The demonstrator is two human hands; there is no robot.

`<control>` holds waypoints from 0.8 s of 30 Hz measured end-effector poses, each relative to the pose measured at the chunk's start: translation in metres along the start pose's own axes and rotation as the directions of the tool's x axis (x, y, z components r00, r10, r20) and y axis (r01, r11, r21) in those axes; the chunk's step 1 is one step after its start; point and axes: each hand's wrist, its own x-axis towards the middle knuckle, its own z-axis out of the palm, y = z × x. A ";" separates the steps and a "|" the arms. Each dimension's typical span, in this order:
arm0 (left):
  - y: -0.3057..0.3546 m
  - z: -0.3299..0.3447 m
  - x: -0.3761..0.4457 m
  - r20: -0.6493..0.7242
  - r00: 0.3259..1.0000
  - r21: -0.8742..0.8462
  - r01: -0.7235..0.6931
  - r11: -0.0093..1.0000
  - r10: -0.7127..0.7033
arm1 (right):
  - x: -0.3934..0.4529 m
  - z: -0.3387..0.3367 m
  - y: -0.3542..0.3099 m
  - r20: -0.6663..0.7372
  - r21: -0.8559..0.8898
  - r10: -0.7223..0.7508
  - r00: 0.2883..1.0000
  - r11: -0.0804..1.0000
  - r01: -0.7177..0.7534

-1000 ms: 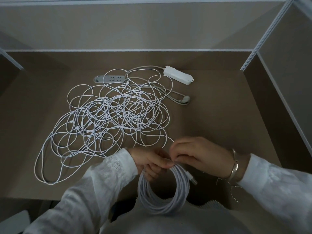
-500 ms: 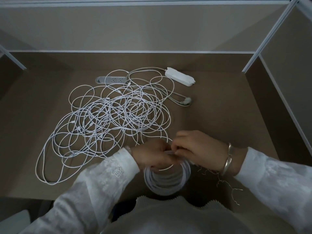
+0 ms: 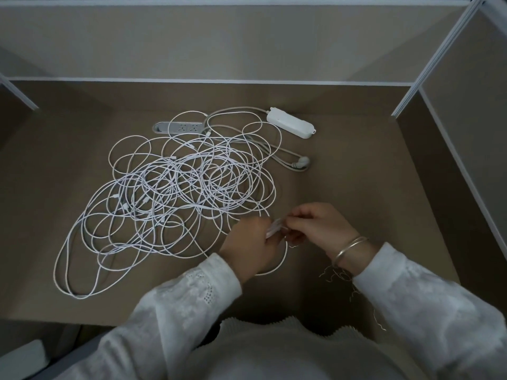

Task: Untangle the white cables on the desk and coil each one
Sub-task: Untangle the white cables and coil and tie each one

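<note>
Moved: both hands now sit higher on the desk [image 3: 343, 187], coil mostly hidden.
Left hand [image 3: 251, 242]: fingers curled around bunched coil [image 3: 274, 231].
Right hand [image 3: 318, 223]: pinching it.
Tangle [image 3: 175, 193]: desk centre-left.

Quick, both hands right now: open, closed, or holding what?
Left hand: fingers curled, gripping the coiled white cable.
Right hand: pinching the same coiled white cable, just beside the left hand.

Brown desk [image 3: 343, 193], tangled white cables [image 3: 175, 193], white power strip [image 3: 292, 126], recessed socket panel [image 3: 179, 127]
</note>
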 end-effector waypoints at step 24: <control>0.013 -0.038 -0.008 0.410 0.912 -0.528 0.216 0.821 0.025 | -0.017 -0.017 0.020 0.134 -0.133 -0.642 0.755 0.743 0.656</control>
